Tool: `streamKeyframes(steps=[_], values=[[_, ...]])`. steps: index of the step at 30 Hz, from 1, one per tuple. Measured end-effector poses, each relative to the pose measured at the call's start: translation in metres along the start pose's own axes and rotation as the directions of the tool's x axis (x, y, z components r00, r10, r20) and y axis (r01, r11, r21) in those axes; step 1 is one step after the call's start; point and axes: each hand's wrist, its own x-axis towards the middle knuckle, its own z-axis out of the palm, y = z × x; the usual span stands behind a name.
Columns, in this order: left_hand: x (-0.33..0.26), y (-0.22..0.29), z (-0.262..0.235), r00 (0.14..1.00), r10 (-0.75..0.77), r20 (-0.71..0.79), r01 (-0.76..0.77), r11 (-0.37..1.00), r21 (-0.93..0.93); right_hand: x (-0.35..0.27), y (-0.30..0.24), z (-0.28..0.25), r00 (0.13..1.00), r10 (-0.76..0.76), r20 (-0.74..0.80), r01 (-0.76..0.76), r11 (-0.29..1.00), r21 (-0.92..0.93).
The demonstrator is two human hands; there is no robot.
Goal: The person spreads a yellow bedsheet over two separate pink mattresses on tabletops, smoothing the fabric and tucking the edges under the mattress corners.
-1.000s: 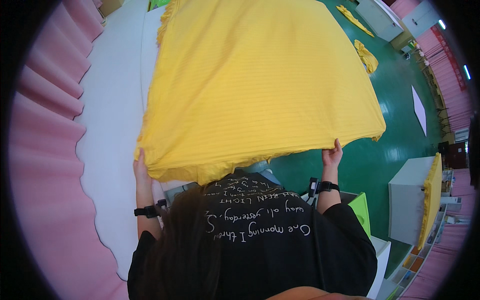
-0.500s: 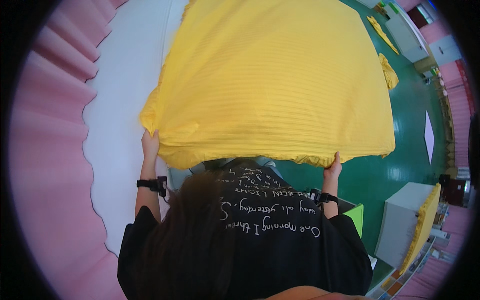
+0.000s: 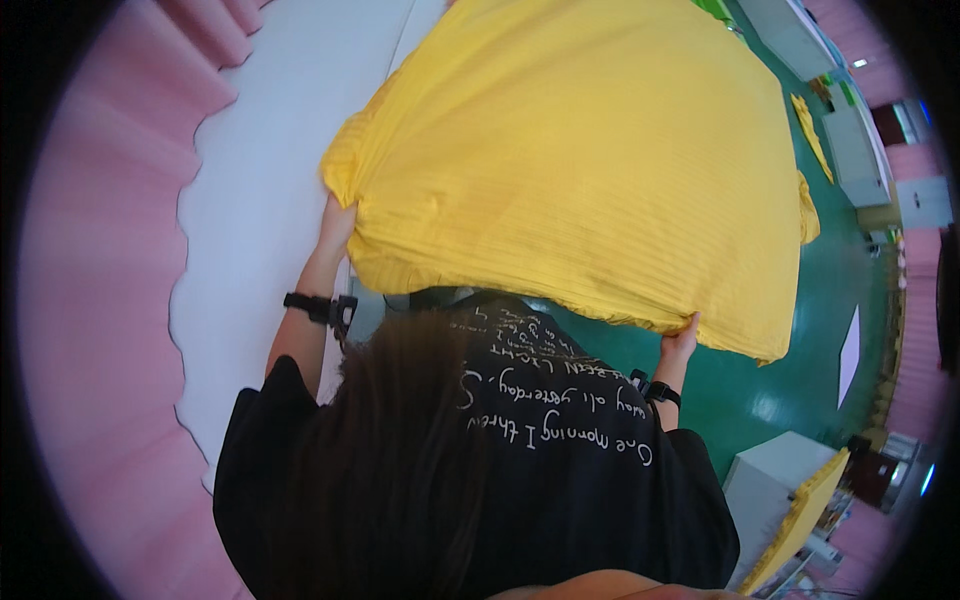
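Note:
A large yellow fitted sheet (image 3: 590, 170) with a gathered edge spreads out in front of me. Fine ribbed lines run across it, and it looks broad and fairly flat. At its near left corner, where the cloth is bunched, my left hand (image 3: 338, 222) is closed on the edge. My right hand (image 3: 682, 340) pinches the near edge toward the right, a little short of the right corner. The fingers of both hands are partly covered by the cloth. Whatever lies beneath the sheet is hidden.
Along the left runs a white panel (image 3: 235, 180) beside a pink scalloped curtain (image 3: 110, 300). Green floor (image 3: 735, 410) shows at right, with a pale flat board (image 3: 849, 355). A white cabinet (image 3: 765, 480) with a yellow-covered panel (image 3: 800, 520) stands near right. More yellow cloth (image 3: 812, 140) lies farther off.
The sheet's left corner has gone farther away and to the right with my left hand, so its near edge now slants. My right hand has shifted slightly right. Both hands keep hold.

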Motion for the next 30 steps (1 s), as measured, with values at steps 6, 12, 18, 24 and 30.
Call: streamKeyframes(steps=[6, 12, 18, 24, 30], values=[[0.024, -0.027, -0.031, 0.987, -0.015, -0.162, 0.078, 0.918, 0.389, 0.015, -0.008, 0.007, 0.999, -0.021, -0.035, 0.019, 0.998, -0.053], [0.027, -0.029, -0.033, 0.957, -0.087, -0.277, 0.078, 0.996, -0.042, 0.042, -0.005, -0.014, 0.995, -0.039, -0.089, 0.033, 0.997, -0.072], [0.015, -0.012, -0.029, 0.946, -0.322, 0.037, 0.28, 0.755, -0.593, 0.037, -0.008, -0.01, 0.995, -0.029, -0.099, 0.021, 0.996, -0.083], [0.016, 0.028, -0.008, 0.999, -0.045, -0.016, 0.025, 0.79, -0.613, 0.036, -0.014, -0.009, 0.997, -0.019, -0.078, 0.007, 0.988, -0.155], [0.02, 0.016, -0.015, 0.996, 0.0, -0.088, -0.057, 0.761, -0.646, 0.024, -0.002, -0.014, 0.995, -0.018, -0.097, 0.007, 0.995, -0.104]])
